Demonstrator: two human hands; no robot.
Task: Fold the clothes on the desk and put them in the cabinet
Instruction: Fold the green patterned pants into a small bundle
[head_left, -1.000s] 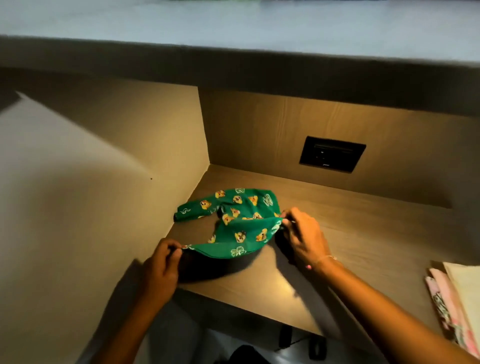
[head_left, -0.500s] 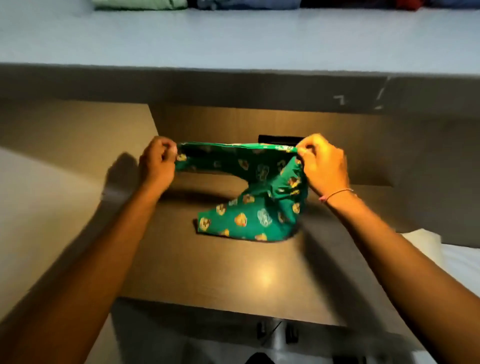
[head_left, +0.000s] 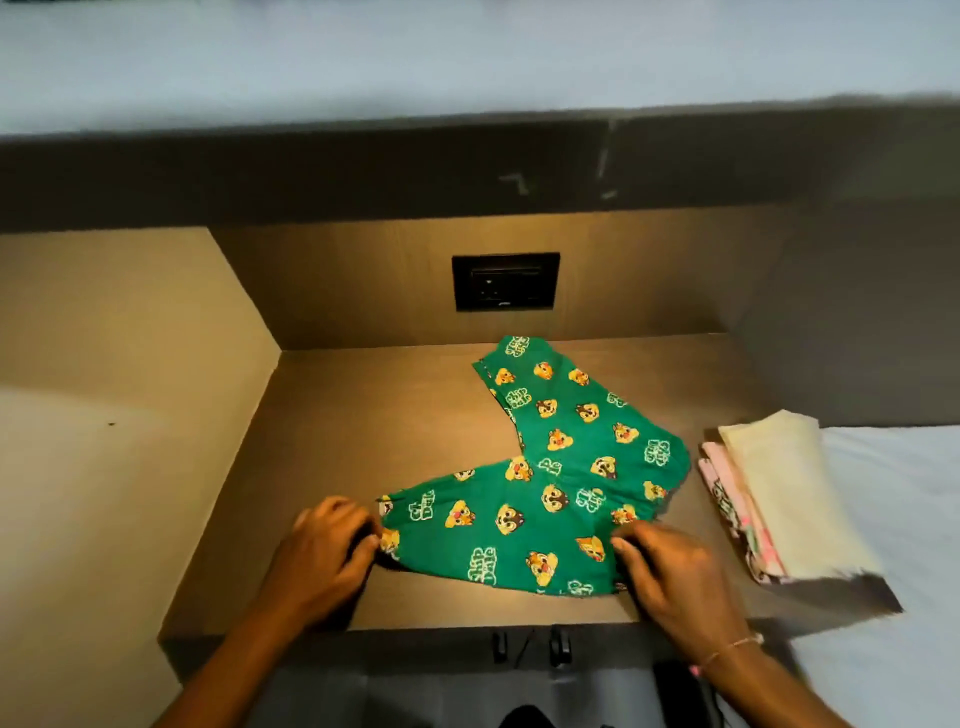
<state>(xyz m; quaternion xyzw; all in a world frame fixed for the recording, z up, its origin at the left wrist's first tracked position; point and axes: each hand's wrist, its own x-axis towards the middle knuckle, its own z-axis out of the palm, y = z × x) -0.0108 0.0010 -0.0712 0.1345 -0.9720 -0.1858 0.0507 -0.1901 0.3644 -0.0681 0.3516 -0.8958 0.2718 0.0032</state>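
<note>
Though flat, green pants (head_left: 561, 467) V-bent rightward

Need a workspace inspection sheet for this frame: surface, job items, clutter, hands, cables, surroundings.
Surface: wooden desk, lit from above, mostly bare.
Job's things: green printed pants spread flat in a V, not yet folded; folded clothes stack at the desk's right edge, cream piece over pink.
Clutter: nothing seen.
Hands: left hand pinches the near leg's left end; right hand grips the pants' near right edge.
Cables: nothing seen.
Surroundings: black wall socket behind; white bed at right; cabinet not in view.
</note>
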